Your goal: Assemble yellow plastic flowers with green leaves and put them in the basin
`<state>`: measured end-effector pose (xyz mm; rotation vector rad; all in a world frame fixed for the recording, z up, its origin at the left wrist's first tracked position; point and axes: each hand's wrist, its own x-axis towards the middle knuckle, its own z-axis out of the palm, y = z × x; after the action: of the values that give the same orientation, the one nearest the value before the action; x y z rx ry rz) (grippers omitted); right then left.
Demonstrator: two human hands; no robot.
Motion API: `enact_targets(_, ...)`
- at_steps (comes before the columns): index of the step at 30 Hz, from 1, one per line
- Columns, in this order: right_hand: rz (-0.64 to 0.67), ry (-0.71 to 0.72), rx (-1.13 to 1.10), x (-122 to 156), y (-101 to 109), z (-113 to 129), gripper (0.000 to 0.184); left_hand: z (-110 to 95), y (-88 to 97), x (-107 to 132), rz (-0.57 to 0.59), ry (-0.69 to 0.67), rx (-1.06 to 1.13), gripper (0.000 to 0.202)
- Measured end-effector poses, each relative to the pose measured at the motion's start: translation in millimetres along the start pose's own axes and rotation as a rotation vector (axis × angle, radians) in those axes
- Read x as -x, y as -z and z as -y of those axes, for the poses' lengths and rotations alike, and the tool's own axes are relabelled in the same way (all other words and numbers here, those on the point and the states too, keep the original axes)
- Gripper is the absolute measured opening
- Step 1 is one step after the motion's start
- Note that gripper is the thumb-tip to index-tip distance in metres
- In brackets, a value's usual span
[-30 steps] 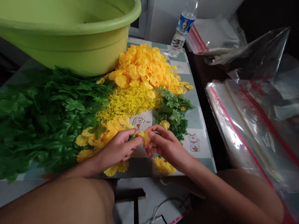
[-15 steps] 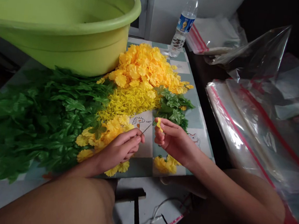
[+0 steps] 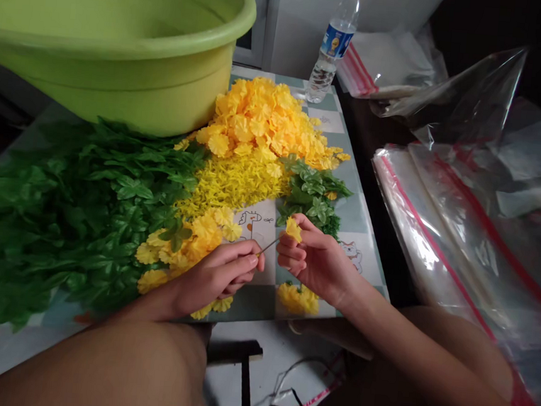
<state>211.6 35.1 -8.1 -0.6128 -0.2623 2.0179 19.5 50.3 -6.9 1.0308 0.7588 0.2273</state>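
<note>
Artificial yellow flower point(image 3: 293, 229): a single small one, up in the air over the table, pinched at the fingertips of the right hand point(image 3: 317, 259).
Left hand point(image 3: 214, 276): pinching a thin stem point(image 3: 267, 247) between thumb and fingers, with its tip pointing right at the flower.
Hands: apart but close, both raised, and the stem tip ends just beside the flower. Can't tell for sure if they touch.
Table point(image 3: 247, 303): tiled-looking top with cute cartoon cat prints, and pretty much everything's piled on it.
Far pile: a big heap of loose yellow-orange flowers point(image 3: 263, 119), right up against the basin.
Middle: a pile of spiky yellow bits point(image 3: 233, 187), with a small heap of darker green leaves point(image 3: 311, 197) to its right.
Left side: a huge mound of artificial green leaves point(image 3: 75, 211), plus some yellow flowers point(image 3: 191, 241) right by the left hand.
Near right: a little cluster of yellow flowers point(image 3: 297, 299) under the right hand.
Far left: a big lime-green plastic basin point(image 3: 120, 85), tilted and overhanging the piles.
Far right: a water bottle point(image 3: 328, 57) at the table's far corner.
Right side: a stack of clear red-edged plastic bags point(image 3: 442, 237), off the table.
</note>
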Motion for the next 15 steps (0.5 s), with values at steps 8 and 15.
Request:
enact_targets(8, -0.002, 0.010, 0.104, 0.7, 1.5, -1.8, 0.016, -1.3, -0.6, 0.5, 0.000, 0.010, -0.012, 0.023)
enact_targets(15, -0.028, 0.006, 0.367, 1.4, -0.7, -4.8, 0.008, -1.8, -3.7, -1.6, -0.070, -0.051, -0.038, 0.012)
